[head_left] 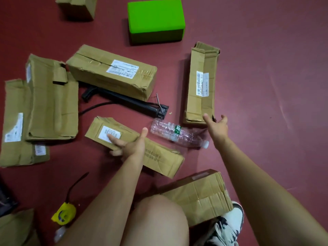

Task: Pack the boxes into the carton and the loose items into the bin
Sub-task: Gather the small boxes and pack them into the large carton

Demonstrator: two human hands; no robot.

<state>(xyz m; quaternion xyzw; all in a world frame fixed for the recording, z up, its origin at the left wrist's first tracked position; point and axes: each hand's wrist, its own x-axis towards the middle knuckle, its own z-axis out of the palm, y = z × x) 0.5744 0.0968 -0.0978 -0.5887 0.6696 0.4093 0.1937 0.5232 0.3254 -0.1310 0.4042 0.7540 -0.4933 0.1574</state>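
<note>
The top edge cut off a cardboard box (78,8); the long box (113,71) hid part of a black tool (127,102); its label (122,69) was unreadable.

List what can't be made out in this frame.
All head view.
Label print on the long box: too small, blurred.
Black tool: partly hidden by the long box.
Top-left box: cut off by the top edge.
Box by the knee: partly covered by knee and shoe.
Left hand: motion blur hides whether it touches the flat box.

Perhaps eight boxes (111,71), one bottle (174,133).
</note>
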